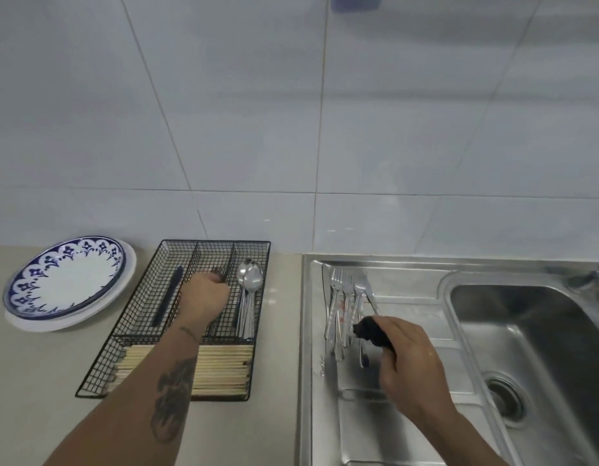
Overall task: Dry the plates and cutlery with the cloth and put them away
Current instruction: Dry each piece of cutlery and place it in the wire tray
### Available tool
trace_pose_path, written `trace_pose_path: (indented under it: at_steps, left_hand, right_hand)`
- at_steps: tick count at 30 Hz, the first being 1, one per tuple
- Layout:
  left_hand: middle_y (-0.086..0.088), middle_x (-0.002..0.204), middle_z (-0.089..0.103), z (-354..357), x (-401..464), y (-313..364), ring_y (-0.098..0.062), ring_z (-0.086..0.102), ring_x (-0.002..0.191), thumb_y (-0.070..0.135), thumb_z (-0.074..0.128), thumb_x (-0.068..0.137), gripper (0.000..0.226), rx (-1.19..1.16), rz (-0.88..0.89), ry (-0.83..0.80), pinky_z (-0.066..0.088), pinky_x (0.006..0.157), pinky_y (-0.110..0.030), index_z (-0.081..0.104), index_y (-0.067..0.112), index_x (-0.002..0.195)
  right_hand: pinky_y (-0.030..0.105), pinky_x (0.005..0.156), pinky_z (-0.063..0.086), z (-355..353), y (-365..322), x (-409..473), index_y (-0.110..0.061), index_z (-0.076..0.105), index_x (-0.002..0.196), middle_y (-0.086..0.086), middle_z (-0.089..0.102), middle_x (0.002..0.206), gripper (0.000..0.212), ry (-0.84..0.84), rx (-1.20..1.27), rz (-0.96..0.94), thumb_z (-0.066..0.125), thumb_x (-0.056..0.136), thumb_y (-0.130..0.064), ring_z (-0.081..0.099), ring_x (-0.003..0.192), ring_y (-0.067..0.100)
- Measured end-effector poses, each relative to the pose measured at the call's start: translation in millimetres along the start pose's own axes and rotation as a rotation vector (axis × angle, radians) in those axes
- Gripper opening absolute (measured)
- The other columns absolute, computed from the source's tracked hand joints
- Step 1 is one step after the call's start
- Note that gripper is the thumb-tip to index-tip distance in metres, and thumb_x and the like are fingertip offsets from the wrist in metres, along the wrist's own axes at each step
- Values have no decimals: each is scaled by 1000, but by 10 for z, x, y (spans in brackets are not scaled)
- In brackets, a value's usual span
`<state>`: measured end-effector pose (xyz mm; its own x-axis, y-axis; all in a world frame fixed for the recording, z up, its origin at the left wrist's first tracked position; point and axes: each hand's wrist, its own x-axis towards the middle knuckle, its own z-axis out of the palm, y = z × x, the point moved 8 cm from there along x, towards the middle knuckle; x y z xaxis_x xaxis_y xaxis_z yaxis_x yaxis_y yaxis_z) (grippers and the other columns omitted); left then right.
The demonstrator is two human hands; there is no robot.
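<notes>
A black wire cutlery tray (264, 244) sits on the counter with three long compartments and a front section of chopsticks (220, 368). My left hand (204, 299) is in the middle compartment, closed around a fork (219, 272) whose tines poke out beyond my fingers. Spoons (250, 280) lie in the right compartment, a dark knife (167, 297) in the left. My right hand (405, 358) grips a bunched dark cloth (370, 331) over the drainboard, where several forks and knives (345, 297) lie. A blue-patterned plate (66, 277) rests stacked on a white plate at the left.
The steel sink basin (533, 334) with its drain (505, 398) lies at the right, a tap (594, 277) at its far edge. White wall tiles rise behind the beige counter (32, 381).
</notes>
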<state>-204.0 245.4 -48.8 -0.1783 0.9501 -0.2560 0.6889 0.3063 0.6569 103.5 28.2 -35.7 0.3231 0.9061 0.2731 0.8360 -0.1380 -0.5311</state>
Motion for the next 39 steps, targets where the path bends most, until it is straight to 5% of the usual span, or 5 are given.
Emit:
trace_pose_path:
  at_steps: [4, 11, 15, 24, 39]
  left_hand:
    - [-9, 112, 67, 3, -181, 180, -12, 57, 66, 1, 54, 85, 44, 16, 112, 83, 47, 55, -25, 65, 11, 126]
    - [1, 112, 67, 938, -670, 826, -5, 63, 75, 12, 55, 96, 24, 87, 431, -141, 48, 62, -13, 68, 18, 115]
    - [4, 111, 68, 1537, -798, 886, -13, 63, 92, 29, 60, 94, 21, 123, 338, -212, 52, 83, -27, 69, 21, 110]
    - [1, 93, 57, 1968, -820, 956, -19, 62, 84, 30, 61, 78, 18, 445, 338, -120, 58, 76, -37, 59, 17, 91]
    - [1, 89, 62, 1456, -1026, 810, -16, 63, 78, 24, 57, 88, 8, 353, 293, -147, 53, 66, -30, 57, 20, 95]
  right_hand:
    - [27, 97, 43, -61, 191, -27, -19, 62, 126, -7, 63, 118, 55, 7, -11, 49, 62, 77, 5, 51, 109, 13]
    - [33, 97, 47, -75, 327, -57, -19, 61, 127, -8, 63, 118, 55, 30, 58, 100, 60, 78, 6, 53, 109, 15]
    - [28, 99, 43, -121, 409, -100, -23, 60, 127, -11, 61, 118, 57, 58, 124, 122, 60, 79, 7, 52, 111, 12]
    - [30, 99, 44, -199, 705, -278, -18, 63, 126, -10, 62, 116, 59, 108, 176, 183, 62, 74, 9, 54, 108, 14]
    - [29, 99, 44, -298, 543, -303, -26, 61, 126, -20, 58, 116, 60, 101, 236, 162, 61, 76, 8, 51, 110, 6]
